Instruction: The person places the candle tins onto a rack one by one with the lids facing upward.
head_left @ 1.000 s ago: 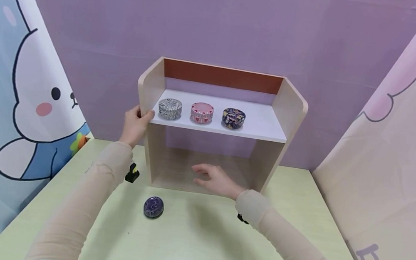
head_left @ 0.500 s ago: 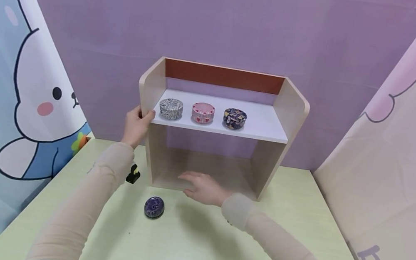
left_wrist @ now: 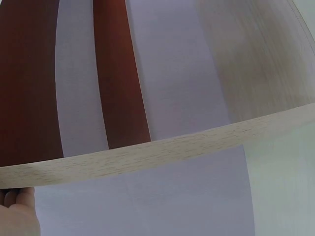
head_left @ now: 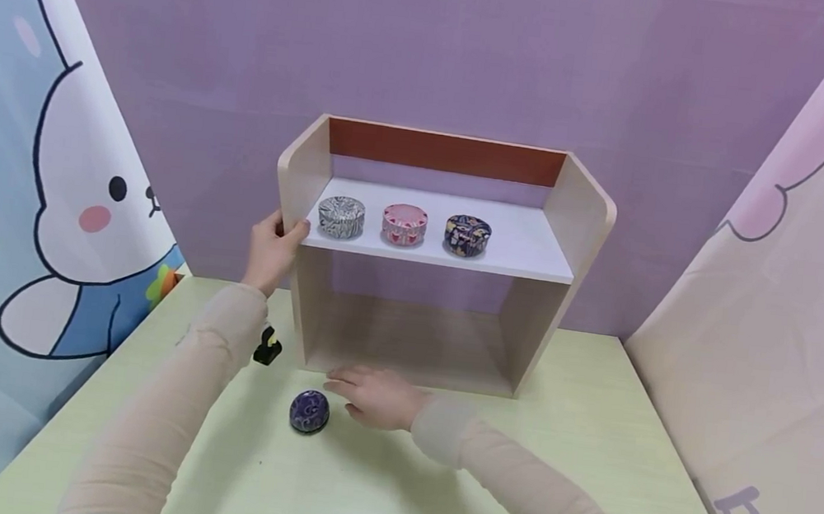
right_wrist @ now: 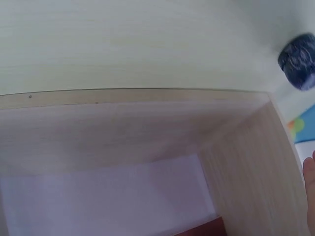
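My left hand (head_left: 272, 252) grips the left side panel of a small wooden shelf unit (head_left: 287, 303), thumb at the front edge; in the left wrist view its fingers partly show below the panel edge (left_wrist: 147, 157). On the white upper shelf stand three round tins in a row: a black-and-white patterned tin (head_left: 341, 218), a pink tin with hearts (head_left: 404, 225) and a dark floral tin (head_left: 467, 236). A purple swirl-patterned tin (head_left: 309, 412) sits on the table before the unit. My right hand (head_left: 378, 398), fingers extended and holding nothing, hovers just right of it.
The unit stands on a pale green table (head_left: 373, 510), with a purple curtain (head_left: 447, 45) behind it. A rabbit-print cloth (head_left: 75, 200) hangs at the left, a pale printed cloth (head_left: 763, 324) at the right. Below the white shelf is the unit's lower compartment (head_left: 412, 336).
My right hand has moved left and down, from before the lower compartment to beside the purple tin. My left hand keeps its grip on the panel. The tins stay in place.
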Motion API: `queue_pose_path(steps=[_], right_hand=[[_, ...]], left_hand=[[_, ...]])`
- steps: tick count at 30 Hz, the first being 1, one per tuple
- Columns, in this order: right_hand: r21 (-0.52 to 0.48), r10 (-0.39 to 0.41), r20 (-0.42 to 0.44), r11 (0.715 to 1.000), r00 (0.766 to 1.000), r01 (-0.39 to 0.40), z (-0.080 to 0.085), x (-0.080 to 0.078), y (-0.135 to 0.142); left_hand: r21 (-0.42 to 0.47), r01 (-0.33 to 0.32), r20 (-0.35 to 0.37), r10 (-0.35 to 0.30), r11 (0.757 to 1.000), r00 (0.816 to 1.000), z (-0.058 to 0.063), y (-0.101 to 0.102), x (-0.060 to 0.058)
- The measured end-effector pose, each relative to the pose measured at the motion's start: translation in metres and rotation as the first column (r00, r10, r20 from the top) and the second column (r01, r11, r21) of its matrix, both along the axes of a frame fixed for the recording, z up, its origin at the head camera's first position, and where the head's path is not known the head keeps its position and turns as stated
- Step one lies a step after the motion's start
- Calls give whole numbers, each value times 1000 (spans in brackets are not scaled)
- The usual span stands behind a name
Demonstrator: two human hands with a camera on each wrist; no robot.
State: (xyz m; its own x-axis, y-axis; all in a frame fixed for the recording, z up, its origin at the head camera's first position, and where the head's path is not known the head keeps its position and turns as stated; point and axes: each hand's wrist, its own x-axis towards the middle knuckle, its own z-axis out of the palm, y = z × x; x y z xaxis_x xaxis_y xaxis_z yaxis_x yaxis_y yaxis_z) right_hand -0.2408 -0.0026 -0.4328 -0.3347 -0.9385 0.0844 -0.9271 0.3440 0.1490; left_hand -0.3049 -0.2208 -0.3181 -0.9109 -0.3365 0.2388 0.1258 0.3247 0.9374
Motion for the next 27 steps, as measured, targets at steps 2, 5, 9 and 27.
queue_pose_path(steps=[2, 5, 9, 27], right_hand=[[34, 9, -24, 999, 1000, -9, -6, 1, -3], [73, 5, -35, 997, 999, -3, -12, 3, -7], [93, 1, -57, 996, 998, 4, -20, 3, -12], [307, 173, -261, 948, 950, -88, -49, 2, -49]], left_hand=[[7, -3, 2, 2, 1000, 1000, -1, 0, 0], [3, -9, 2, 9, 1000, 1000, -1, 0, 1], [-16, -13, -12, 13, 1000, 1000, 0, 1, 1], [-30, -46, -56, 44, 998, 997, -3, 3, -1]])
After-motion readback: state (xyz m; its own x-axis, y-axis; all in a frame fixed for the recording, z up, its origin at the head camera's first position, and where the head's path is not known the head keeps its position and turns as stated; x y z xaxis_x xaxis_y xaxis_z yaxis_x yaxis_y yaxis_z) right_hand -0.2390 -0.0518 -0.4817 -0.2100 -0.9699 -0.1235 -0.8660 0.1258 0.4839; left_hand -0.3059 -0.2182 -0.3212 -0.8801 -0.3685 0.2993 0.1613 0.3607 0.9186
